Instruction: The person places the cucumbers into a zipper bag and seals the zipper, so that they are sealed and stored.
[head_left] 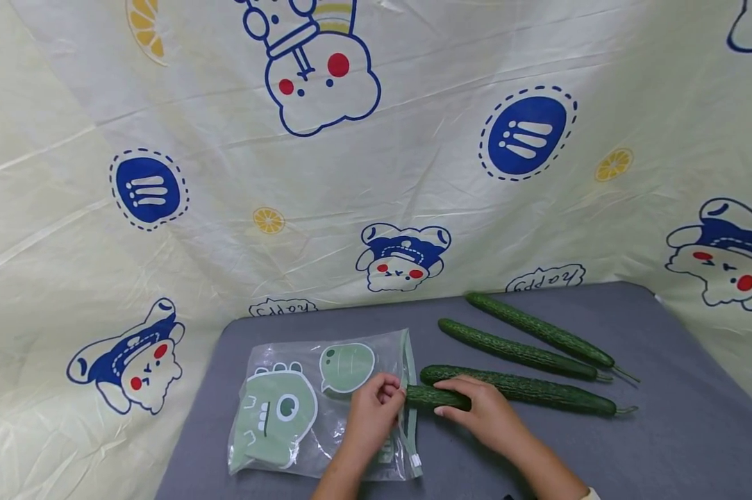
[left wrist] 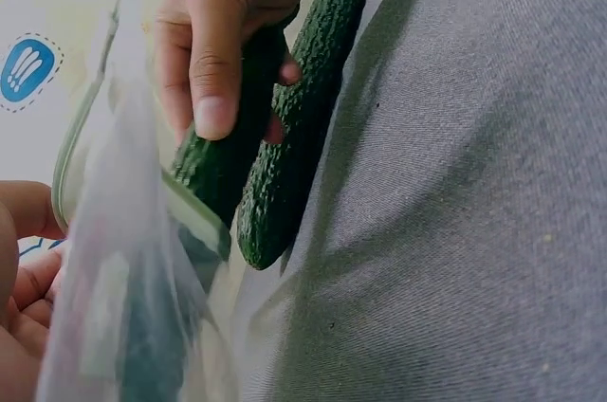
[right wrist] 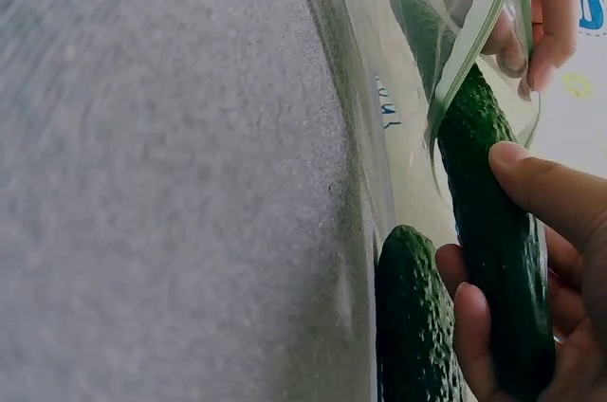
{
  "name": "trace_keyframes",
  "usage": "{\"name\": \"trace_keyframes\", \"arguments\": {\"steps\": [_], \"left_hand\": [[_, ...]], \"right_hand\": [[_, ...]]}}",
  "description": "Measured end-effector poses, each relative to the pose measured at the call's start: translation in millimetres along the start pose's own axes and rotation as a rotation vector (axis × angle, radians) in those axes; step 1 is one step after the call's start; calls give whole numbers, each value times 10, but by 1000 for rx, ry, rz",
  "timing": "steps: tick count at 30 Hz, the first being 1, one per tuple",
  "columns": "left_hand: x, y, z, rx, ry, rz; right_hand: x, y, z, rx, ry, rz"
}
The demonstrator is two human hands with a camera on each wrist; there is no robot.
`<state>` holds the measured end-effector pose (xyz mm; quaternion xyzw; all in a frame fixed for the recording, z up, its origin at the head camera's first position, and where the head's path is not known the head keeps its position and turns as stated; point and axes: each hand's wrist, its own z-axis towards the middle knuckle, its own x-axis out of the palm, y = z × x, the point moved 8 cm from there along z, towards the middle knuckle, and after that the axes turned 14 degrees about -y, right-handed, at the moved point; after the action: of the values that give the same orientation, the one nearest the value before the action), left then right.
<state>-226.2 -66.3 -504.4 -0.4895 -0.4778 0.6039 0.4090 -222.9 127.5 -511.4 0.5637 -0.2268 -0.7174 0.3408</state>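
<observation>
A clear zip bag (head_left: 326, 434) with green cartoon prints lies on the table, its green-edged mouth (right wrist: 474, 46) facing right and spread apart. My left hand (head_left: 374, 411) pinches the bag's upper lip between thumb and fingers. A dark green cucumber (right wrist: 493, 241) is held in my right hand (head_left: 485, 413), thumb on one side and fingers curled round the other. The cucumber's front end is inside the bag, seen through the plastic in both wrist views; the rest sticks out. Just behind the right hand a second cucumber (left wrist: 299, 127) lies on the table.
Two more cucumbers (head_left: 519, 351) lie slanted toward the back right of the grey cloth-covered table (head_left: 650, 361). A pale curtain (head_left: 326, 173) with cartoon prints hangs behind the table's back edge. The bag's slider (head_left: 416, 460) sits at its near corner.
</observation>
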Motion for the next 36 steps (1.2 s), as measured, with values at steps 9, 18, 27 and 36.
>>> {"name": "trace_keyframes", "arguments": {"steps": [9, 18, 27, 36], "left_hand": [[5, 23, 5, -5, 14, -11], [-29, 19, 20, -6, 8, -20], [-14, 15, 16, 3, 11, -29], [14, 16, -19, -12, 21, -52]], "right_hand": [[18, 11, -50, -88, 78, -45], [73, -117, -90, -107, 240, 42], [21, -258, -113, -31, 353, 126], [-9, -251, -111, -43, 248, 112]]}}
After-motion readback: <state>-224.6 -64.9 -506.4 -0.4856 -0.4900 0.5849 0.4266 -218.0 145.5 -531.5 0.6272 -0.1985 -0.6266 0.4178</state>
